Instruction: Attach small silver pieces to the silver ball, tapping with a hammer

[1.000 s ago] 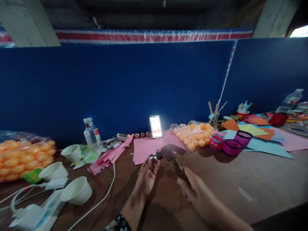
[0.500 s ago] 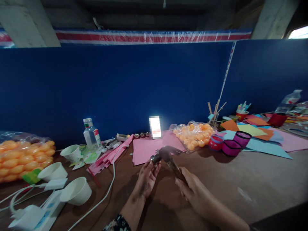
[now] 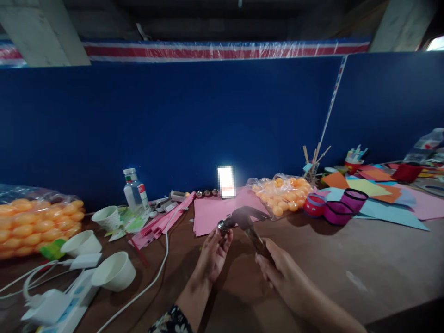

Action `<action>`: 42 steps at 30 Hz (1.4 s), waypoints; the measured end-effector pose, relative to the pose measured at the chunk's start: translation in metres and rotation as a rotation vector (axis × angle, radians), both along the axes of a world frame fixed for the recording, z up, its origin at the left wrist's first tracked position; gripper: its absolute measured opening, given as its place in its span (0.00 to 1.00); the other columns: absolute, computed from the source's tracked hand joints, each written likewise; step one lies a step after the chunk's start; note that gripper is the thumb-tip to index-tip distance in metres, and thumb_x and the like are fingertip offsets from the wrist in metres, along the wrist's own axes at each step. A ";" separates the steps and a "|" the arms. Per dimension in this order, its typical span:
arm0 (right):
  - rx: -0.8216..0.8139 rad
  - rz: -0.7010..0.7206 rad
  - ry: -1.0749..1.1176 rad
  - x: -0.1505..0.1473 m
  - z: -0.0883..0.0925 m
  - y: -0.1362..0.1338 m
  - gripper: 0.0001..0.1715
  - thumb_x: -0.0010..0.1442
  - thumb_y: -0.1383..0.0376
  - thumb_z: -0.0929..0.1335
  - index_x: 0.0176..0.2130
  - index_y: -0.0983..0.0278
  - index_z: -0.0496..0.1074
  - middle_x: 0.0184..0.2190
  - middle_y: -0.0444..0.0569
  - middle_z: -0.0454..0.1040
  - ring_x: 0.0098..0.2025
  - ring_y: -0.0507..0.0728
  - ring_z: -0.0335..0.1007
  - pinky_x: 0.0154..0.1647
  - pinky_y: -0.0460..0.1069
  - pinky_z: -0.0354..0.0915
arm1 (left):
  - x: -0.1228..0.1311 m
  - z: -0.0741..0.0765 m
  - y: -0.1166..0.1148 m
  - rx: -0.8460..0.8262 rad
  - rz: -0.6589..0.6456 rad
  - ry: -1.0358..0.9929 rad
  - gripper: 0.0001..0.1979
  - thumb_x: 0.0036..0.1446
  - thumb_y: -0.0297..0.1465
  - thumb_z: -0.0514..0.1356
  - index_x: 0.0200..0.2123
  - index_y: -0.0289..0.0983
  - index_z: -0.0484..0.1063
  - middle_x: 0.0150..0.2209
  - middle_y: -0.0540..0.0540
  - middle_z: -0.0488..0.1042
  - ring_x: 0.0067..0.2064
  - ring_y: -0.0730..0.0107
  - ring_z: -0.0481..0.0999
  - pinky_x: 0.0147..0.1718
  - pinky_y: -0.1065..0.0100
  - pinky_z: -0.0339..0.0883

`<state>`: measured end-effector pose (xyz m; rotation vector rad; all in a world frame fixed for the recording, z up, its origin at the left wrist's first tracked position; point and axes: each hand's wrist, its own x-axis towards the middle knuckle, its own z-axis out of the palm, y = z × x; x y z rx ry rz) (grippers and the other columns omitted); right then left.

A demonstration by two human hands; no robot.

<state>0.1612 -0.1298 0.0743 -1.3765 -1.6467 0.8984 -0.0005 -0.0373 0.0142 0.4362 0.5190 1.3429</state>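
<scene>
My left hand (image 3: pixel 213 256) is closed at its fingertips around a shiny metal ball (image 3: pixel 223 225), just in front of the pink paper sheets (image 3: pixel 211 210). In my right hand (image 3: pixel 279 268) is a claw hammer (image 3: pixel 255 236), gripped by its worn wooden handle. The dark hammer head is turned toward the ball, with its face right beside it. Whether the two touch I cannot tell. Small dark, shiny bits show at the top of the ball, too small to name.
Several metal balls (image 3: pixel 207 193) line the back beside a bright, blurred screen (image 3: pixel 227 182). Bags of orange balls (image 3: pixel 282 196) lie right and left. Paper cups (image 3: pixel 114 272), a power strip (image 3: pixel 78 296) and a white cable (image 3: pixel 163 263) occupy the left; purple bands (image 3: pixel 338 212) lie right.
The view has shifted slightly, so things at the back sit a little further right. My hands, the ball and the hammer keep nearly the same positions relative to each other.
</scene>
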 end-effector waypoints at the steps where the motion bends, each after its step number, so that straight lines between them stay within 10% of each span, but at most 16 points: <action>1: -0.004 -0.009 0.002 0.000 0.000 0.000 0.08 0.61 0.63 0.58 0.37 0.63 0.61 0.24 0.42 0.65 0.23 0.50 0.62 0.23 0.43 0.59 | 0.000 0.000 0.000 -0.012 0.013 -0.003 0.06 0.47 0.26 0.62 0.32 0.32 0.72 0.33 0.44 0.76 0.38 0.68 0.76 0.43 0.69 0.68; 31: 0.023 0.001 -0.032 0.002 -0.004 0.000 0.09 0.59 0.64 0.58 0.40 0.63 0.62 0.21 0.41 0.65 0.20 0.50 0.61 0.21 0.43 0.58 | -0.001 -0.002 0.000 0.045 -0.067 0.038 0.16 0.50 0.28 0.60 0.45 0.39 0.67 0.40 0.44 0.75 0.41 0.67 0.75 0.46 0.64 0.66; 42: 0.029 0.002 -0.074 0.004 -0.008 0.003 0.08 0.60 0.64 0.59 0.38 0.63 0.62 0.23 0.42 0.67 0.24 0.50 0.63 0.25 0.43 0.59 | -0.001 -0.002 0.001 -0.116 0.019 0.030 0.06 0.52 0.26 0.58 0.34 0.31 0.72 0.33 0.42 0.76 0.35 0.70 0.75 0.39 0.69 0.70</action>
